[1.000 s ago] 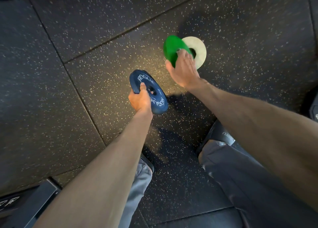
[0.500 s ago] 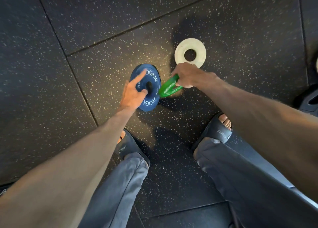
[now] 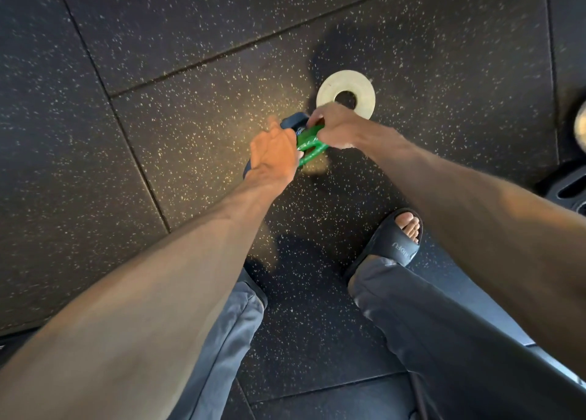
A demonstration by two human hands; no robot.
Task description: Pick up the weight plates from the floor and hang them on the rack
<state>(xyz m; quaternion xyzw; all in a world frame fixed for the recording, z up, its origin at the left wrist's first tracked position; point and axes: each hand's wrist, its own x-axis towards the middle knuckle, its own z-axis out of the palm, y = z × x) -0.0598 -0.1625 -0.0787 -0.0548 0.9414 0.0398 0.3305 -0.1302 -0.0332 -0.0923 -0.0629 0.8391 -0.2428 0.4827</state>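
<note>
Surface: black rubber floor [image 3: 177, 108] with pale flecks, laid in tiles with visible seams. The rack is not in view. One white plate [image 3: 329, 94] lies flat on the floor beyond both hands, just past the knuckles of the right hand [image 3: 336, 128]. The right hand is closed on the green plate [image 3: 309, 147], fingers curled over its upper rim, and holds it tilted and off the floor. The left hand [image 3: 274, 153] covers the blue plate [image 3: 293, 122], which shows past the hand at the far side and again below the wrist. The thumb stands out, but the fingers are hidden behind the back of the hand, so its grip cannot be confirmed. Green and blue plates are touching or nearly so; motion blur prevents a firmer reading. A black sandal [image 3: 396, 245] stands on the floor nearer the person, and part of a larger dark plate [image 3: 567, 188] shows at the right edge of the floor. Handling, as a judgement: these are small change plates, rigid, smooth-faced and dense for their size, each manageable in one hand. A flat plate gives little finger clearance, so tip the white plate up by its rim or hook a finger through its centre hole, and keep toes clear of any drop
</note>
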